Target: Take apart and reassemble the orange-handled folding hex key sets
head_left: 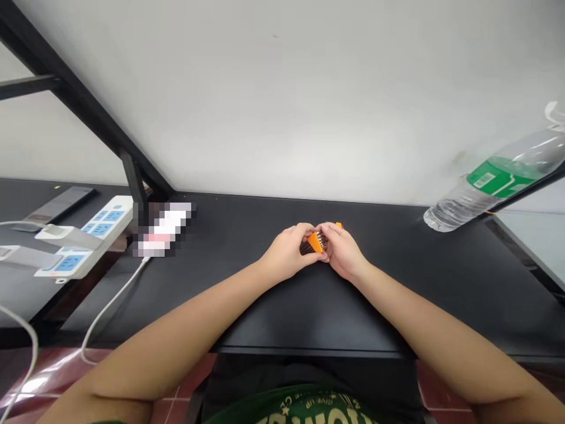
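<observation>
Both of my hands meet over the middle of the black table (pixel 265 306). My left hand (pixel 289 250) and my right hand (pixel 342 250) are closed together round a small object (pixel 316 241) with an orange part and a dark, ribbed part. What the object is I cannot make out. My fingers hide most of it. Both forearms reach in from the bottom edge, resting on or just above the tabletop.
A clear plastic water bottle (pixel 494 182) with a green label stands at the far right. A white power strip (pixel 95 232) with blue sockets lies at the left, its white cable (pixel 110 306) trailing to the floor. A blurred-out patch (pixel 165 229) lies beside a black frame post (pixel 135 185).
</observation>
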{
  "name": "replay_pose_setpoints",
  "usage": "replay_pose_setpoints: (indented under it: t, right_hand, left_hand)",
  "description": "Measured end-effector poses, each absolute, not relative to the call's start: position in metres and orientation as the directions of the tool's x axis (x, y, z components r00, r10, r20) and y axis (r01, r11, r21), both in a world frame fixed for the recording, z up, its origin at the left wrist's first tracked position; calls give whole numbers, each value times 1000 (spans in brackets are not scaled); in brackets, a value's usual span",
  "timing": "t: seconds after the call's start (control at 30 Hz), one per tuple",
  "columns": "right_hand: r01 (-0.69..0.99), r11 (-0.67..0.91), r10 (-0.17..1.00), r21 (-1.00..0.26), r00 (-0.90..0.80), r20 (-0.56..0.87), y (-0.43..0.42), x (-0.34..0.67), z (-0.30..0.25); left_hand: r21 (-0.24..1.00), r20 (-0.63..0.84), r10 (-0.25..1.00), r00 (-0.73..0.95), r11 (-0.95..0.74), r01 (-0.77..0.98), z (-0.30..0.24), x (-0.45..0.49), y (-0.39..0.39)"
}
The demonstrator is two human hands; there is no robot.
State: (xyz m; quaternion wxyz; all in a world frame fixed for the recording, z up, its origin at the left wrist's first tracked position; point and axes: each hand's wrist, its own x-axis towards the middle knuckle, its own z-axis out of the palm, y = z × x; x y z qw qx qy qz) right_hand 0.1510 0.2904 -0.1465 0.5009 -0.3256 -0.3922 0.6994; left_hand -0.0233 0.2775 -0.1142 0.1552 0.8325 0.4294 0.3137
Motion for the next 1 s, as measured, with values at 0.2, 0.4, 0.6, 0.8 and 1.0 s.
replay_pose_setpoints:
  t: [0.2, 0.4, 0.6, 0.8, 1.0]
  right_hand:
    - [-456, -263, 927, -850, -364, -92, 296, 153, -144]
    - [-436, -298, 913, -849, -390, -120, 295, 152, -143]
    - [-298, -203, 950, -933, -291, -114, 286, 141, -145]
    - [-422, -267, 947, -866, -284, -153, 282, 141, -142]
    - [-525, -347, 913, -778, -379, -151, 293, 149, -148]
  left_hand:
    - [630, 380, 856, 352, -518, 579, -119, -25, 278]
    - [527, 445, 800, 402, -597, 605, -121, -26, 278]
    - [392, 435, 753, 494, -652, 649, -118, -23, 272]
    - [450, 479, 756, 446, -647, 615, -121, -24, 274]
    - [408, 471, 764, 441, -632, 659, -124, -27, 278]
